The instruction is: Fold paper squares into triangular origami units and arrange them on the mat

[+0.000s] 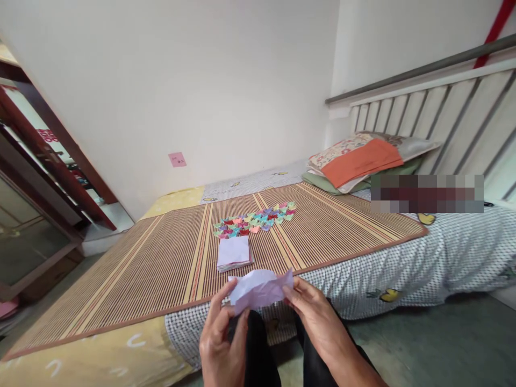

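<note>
A creased, pale purple sheet of paper is held up over my knees, just beyond the bed's front edge. My left hand pinches its left end between thumb and fingers. At the right end, my right hand grips the paper the same way. Beyond the sheet, a stack of square papers lies on the striped mat, a pale purple one on top. Behind the stack, several small folded paper pieces in many colours lie in rows.
Pillows with an orange cloth are piled at the bed's right end, beside a white slatted headboard. A pink note is stuck to the wall. A doorway stands at the left. My knees are below the paper.
</note>
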The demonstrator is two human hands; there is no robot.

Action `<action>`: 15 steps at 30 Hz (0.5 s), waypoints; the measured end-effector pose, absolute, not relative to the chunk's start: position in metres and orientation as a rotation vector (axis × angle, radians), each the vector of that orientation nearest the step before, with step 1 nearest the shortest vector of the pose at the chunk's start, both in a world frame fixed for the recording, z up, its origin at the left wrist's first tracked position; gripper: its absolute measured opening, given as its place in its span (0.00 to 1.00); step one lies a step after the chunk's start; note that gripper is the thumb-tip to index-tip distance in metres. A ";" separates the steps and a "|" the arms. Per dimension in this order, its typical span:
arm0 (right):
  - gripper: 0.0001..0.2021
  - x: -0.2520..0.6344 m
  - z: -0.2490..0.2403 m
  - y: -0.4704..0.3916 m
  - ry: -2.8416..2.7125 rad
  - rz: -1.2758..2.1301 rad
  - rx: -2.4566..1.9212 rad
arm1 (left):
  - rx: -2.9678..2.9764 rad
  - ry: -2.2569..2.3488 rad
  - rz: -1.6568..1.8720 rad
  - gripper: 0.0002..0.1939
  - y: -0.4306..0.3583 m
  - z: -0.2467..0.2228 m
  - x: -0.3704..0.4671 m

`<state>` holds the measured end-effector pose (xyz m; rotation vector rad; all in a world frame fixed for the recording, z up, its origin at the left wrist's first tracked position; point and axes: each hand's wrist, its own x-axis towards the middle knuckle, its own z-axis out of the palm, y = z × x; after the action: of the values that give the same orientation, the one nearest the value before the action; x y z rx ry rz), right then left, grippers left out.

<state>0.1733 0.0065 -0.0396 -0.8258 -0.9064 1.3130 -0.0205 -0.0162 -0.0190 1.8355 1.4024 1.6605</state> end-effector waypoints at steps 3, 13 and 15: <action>0.17 0.169 -0.039 0.007 -0.823 1.389 -0.792 | 1.864 1.444 1.723 0.07 -0.021 -0.023 -0.018; 0.18 0.171 -0.026 -0.003 -0.903 1.291 -0.842 | 0.715 1.051 1.718 0.35 -0.013 -0.023 -0.002; 0.18 0.171 -0.024 -0.007 -0.974 1.234 -0.885 | 0.618 0.947 1.581 0.32 -0.011 -0.019 0.001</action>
<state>0.1715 -0.0074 -0.0240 -0.8845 -0.9741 1.2338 0.0013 -0.0106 -0.0195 0.6177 0.9468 1.5813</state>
